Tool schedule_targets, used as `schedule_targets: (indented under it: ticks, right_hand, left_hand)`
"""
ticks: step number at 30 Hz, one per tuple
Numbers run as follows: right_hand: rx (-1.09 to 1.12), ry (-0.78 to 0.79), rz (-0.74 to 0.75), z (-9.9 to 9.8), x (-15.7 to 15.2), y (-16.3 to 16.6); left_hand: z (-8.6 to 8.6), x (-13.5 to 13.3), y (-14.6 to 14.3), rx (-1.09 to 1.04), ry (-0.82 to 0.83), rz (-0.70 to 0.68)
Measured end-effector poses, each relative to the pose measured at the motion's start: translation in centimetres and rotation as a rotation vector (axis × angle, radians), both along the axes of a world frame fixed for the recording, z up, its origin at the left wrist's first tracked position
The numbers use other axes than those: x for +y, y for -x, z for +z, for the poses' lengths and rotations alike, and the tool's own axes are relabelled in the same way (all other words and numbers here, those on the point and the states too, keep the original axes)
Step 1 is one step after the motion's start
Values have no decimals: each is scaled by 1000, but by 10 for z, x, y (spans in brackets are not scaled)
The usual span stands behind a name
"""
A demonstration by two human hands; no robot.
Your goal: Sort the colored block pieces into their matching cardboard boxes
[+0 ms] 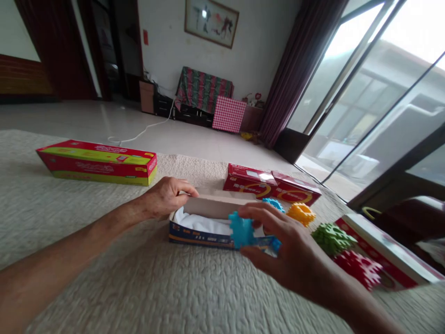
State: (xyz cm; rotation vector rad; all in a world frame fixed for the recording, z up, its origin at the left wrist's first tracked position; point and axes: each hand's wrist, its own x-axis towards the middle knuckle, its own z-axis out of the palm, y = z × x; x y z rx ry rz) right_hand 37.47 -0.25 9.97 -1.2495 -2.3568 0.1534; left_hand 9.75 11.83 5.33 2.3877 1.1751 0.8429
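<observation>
My left hand (166,196) grips the far left corner of a small open cardboard box (194,232) with blue sides and white lining. My right hand (283,250) pinches a light blue toothed foam puzzle piece (240,230) just in front of the box's right end. Another blue piece (273,204), an orange piece (301,213), a green piece (332,237) and a red piece (359,268) lie to the right of the box on the beige quilted mat (139,287).
A long red and yellow box (99,162) lies at the far left of the mat. Two red boxes (271,183) sit behind the open box. A flat red-edged box (389,253) lies at the right. Glass sliding doors (382,93) stand on the right.
</observation>
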Motion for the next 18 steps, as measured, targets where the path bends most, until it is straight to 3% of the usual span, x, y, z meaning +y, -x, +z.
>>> schedule_targets:
  ticks: [3,6,12,18]
  right_hand:
    - [-3,56,71,7,37,31]
    - [-41,96,110,6,55,55]
    - [-19,111,134,-5,59,74]
    - [53,-81,70,-6,51,61]
  left_hand:
    - [5,-1,2,2,77,-45]
    - [8,-1,3,-13,106,-84]
    - [9,-1,3,-44,127,-99]
    - [9,-2,3,-40,124,-108]
